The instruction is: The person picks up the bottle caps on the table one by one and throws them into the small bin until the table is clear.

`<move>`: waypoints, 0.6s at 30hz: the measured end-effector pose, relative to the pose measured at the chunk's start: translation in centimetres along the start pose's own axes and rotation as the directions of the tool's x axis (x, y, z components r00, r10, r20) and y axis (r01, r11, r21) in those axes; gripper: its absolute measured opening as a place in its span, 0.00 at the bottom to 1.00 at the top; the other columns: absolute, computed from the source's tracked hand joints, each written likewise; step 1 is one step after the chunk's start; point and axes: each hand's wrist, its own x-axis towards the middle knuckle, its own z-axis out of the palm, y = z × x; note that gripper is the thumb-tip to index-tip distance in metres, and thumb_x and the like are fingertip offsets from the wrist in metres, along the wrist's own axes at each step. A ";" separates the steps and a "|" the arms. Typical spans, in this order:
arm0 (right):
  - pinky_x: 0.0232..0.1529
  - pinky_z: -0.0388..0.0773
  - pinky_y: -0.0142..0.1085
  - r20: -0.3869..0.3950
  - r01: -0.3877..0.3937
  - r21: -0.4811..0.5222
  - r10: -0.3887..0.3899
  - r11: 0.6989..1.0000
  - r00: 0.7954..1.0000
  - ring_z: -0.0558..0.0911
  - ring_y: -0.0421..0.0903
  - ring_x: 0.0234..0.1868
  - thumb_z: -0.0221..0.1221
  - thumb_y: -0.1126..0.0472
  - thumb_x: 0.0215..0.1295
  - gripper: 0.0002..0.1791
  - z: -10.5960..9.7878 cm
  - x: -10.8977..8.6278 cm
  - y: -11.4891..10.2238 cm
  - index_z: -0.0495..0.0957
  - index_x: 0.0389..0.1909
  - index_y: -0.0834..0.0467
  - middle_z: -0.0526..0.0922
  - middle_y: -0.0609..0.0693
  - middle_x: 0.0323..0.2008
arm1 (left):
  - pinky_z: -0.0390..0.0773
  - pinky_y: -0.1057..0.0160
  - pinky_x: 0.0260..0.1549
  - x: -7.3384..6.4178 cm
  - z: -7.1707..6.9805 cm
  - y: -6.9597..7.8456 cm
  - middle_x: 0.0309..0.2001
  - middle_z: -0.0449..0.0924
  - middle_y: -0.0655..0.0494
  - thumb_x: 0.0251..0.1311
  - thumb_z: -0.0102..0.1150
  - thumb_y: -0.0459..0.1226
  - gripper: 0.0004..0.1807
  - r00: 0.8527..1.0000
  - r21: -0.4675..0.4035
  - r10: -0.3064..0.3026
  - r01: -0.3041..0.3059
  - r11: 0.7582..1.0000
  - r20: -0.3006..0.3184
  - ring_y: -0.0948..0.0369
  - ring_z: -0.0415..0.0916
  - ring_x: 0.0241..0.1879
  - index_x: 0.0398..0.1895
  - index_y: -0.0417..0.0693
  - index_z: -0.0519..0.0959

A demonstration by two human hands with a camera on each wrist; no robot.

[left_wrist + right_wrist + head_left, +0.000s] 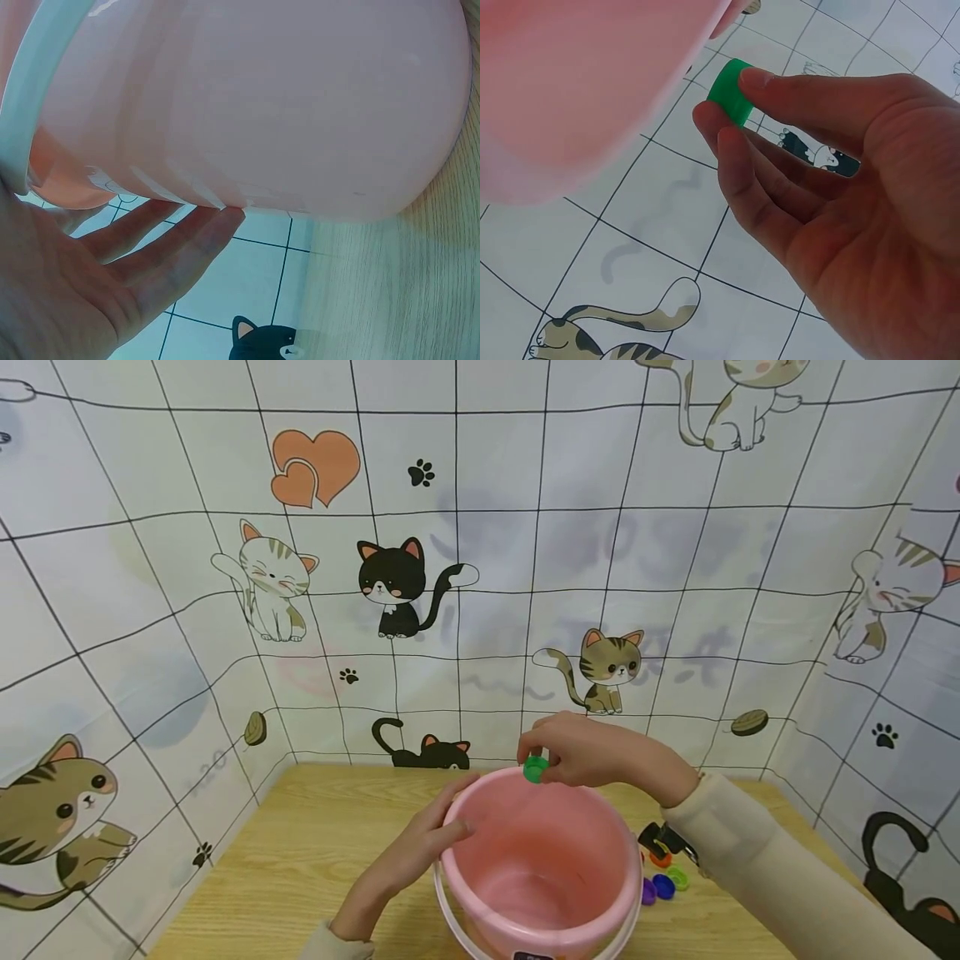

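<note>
A pink bucket [570,835] stands on the wooden table, its open top facing me and its inside bare. My left hand [416,843] holds the bucket's left rim, thumb over the edge and the other fingers along the outer wall. In the left wrist view those fingers [187,240] touch the pink side. At the far rim, my right hand [592,752] pinches a small green bottle cap [536,769] between thumb and fingertips. The right wrist view has the cap [733,94] held close beside the bucket's wall [577,97].
Several small coloured caps lie on the table right of the bucket, among them a blue one [663,886] and a light green one [678,878]. The bucket's pale handle [450,914] hangs down around its front. Cat-printed sheeting [495,552] encloses the table [315,835] at the back and sides.
</note>
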 end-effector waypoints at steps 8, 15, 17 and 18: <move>0.38 0.81 0.31 -0.002 -0.002 -0.018 0.002 1.000 1.000 0.82 0.37 0.32 0.69 0.65 0.64 0.13 0.4 0.0 0.3 0.84 0.48 0.56 0.85 0.51 0.44 | 0.85 0.52 0.52 0.0 0.0 -0.1 0.74 0.67 0.45 0.73 0.52 0.42 0.34 1.000 0.000 0.002 -0.002 1.000 0.002 0.44 0.84 0.52 0.79 0.70 0.58; 0.38 0.81 0.32 -0.021 -0.034 -0.034 0.034 0.999 0.999 0.81 0.35 0.32 0.70 0.64 0.63 0.14 0.4 -0.6 1.0 0.84 0.50 0.56 0.84 0.49 0.43 | 0.87 0.50 0.49 0.1 0.0 -0.1 0.74 0.66 0.43 0.73 0.53 0.43 0.34 1.000 -0.023 -0.010 0.010 1.000 0.018 0.40 0.85 0.49 0.79 0.73 0.57; 0.38 0.82 0.31 -0.033 -0.039 -0.016 0.039 0.999 0.999 0.83 0.36 0.33 0.70 0.64 0.63 0.14 0.5 -1.0 1.5 0.84 0.49 0.55 0.84 0.48 0.44 | 0.87 0.51 0.48 0.1 -0.1 -0.1 0.74 0.66 0.43 0.72 0.53 0.44 0.35 1.000 -0.020 -0.012 0.012 1.000 0.015 0.40 0.86 0.47 0.79 0.73 0.57; 0.38 0.82 0.31 -0.041 -0.042 -0.004 0.042 0.999 0.998 0.84 0.36 0.34 0.69 0.64 0.64 0.13 0.5 -1.2 1.7 0.85 0.49 0.54 0.85 0.48 0.44 | 0.87 0.51 0.47 0.1 -0.1 -0.1 0.74 0.66 0.43 0.72 0.53 0.44 0.35 1.000 -0.020 -0.013 0.013 1.000 0.014 0.40 0.86 0.47 0.79 0.73 0.57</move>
